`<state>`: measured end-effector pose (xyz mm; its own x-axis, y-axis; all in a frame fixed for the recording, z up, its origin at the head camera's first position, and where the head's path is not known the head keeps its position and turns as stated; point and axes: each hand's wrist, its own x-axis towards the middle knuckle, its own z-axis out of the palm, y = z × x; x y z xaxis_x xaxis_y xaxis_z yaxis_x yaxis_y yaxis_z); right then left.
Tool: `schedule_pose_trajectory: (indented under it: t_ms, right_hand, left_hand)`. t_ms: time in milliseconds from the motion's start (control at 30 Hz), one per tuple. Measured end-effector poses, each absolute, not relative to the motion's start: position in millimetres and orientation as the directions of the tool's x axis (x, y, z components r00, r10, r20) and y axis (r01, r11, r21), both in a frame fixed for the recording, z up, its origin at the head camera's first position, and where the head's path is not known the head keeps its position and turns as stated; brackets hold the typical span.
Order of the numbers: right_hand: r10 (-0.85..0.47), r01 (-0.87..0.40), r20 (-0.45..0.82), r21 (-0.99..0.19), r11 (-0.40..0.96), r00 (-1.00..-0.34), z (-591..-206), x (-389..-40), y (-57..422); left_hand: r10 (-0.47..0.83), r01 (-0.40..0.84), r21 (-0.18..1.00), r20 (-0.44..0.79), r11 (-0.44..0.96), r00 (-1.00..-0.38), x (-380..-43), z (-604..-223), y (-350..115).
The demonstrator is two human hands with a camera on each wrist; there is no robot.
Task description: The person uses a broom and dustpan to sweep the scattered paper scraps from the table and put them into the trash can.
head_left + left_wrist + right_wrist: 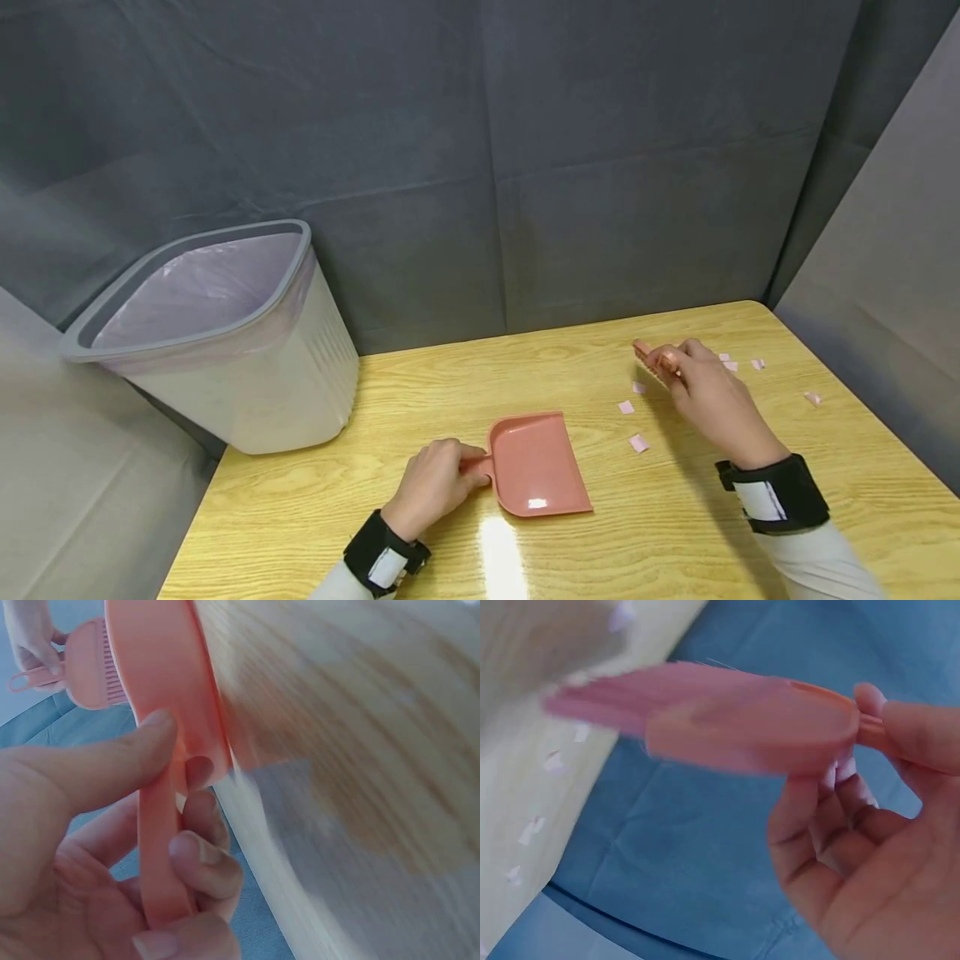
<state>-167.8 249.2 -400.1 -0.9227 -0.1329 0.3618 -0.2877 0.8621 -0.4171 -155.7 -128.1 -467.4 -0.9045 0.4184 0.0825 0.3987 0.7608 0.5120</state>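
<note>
A pink dustpan (536,467) lies on the wooden table, its wide lip facing right. My left hand (437,486) grips its short handle (159,855), thumb along the top. Over the table's right part, my right hand (716,400) holds a small pink hand brush (750,724) by its handle, above the tabletop. The brush is seen nearly edge-on in the head view; its bristles point left in the right wrist view. Small pale pink paper scraps (638,443) lie between dustpan and brush, and several more scraps (731,365) lie beyond the right hand.
A whitish bin (300,383) with a grey rim and a translucent liner stands at the table's back left. Dark grey cloth (600,167) hangs behind the table, and lighter cloth (892,275) borders the right side. Another scrap (813,398) lies near the right edge.
</note>
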Motion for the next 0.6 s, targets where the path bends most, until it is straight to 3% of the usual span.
schedule_pose_trajectory:
  t_ms: [333,600]
  right_hand:
    - [-0.284,-0.399,0.340,-0.340,0.852,-0.897,-417.8,-172.6,234.4]
    - [-0.355,-0.386,0.162,-0.511,0.768,-0.921,-396.1,-160.2,223.3]
  left_hand:
    - [0.413,0.387,0.509,0.067,0.769,-0.908,-154.9,-467.9,-127.6]
    - [0.414,0.387,0.507,0.064,0.770,-0.908,-155.8,-466.0,-128.2]
